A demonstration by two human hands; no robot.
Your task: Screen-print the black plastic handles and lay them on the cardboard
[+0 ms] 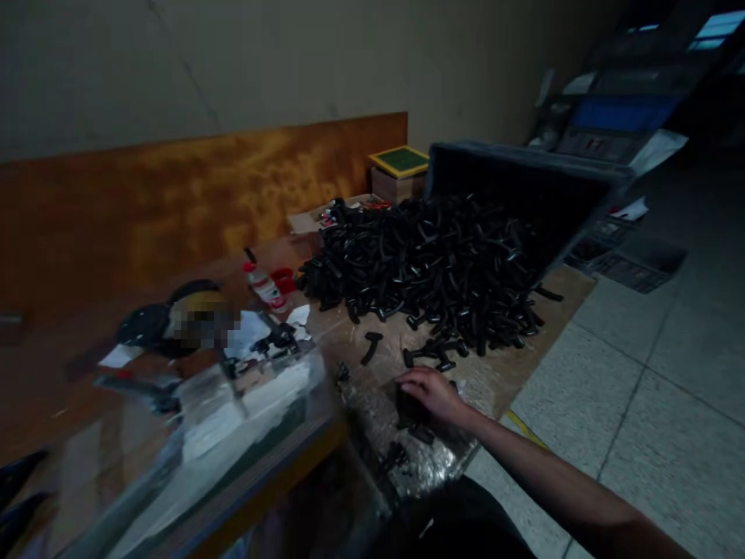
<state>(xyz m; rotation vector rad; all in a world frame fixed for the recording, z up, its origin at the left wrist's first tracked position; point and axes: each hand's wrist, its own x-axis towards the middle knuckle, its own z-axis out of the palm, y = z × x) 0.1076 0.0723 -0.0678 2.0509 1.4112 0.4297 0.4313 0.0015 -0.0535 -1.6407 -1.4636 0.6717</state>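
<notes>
My right hand (429, 390) reaches in from the lower right, over the near part of the covered table (361, 396). Its fingers are bent over a dark piece, and the underside of the hand is in shadow, so a grip cannot be made out. Several small black parts (420, 433) lie just below it. Beyond the hand rises a large heap of black curved parts (431, 264). One single black part (371, 347) lies apart, left of the hand. My left hand does not show.
A dark crate (524, 178) lies tipped behind the heap. At the left are a bottle with a red cap (266, 287), a red container (283, 280), black round items (143, 326) and a plastic-covered box (261, 435). Stacked crates (622, 116) stand at the back right.
</notes>
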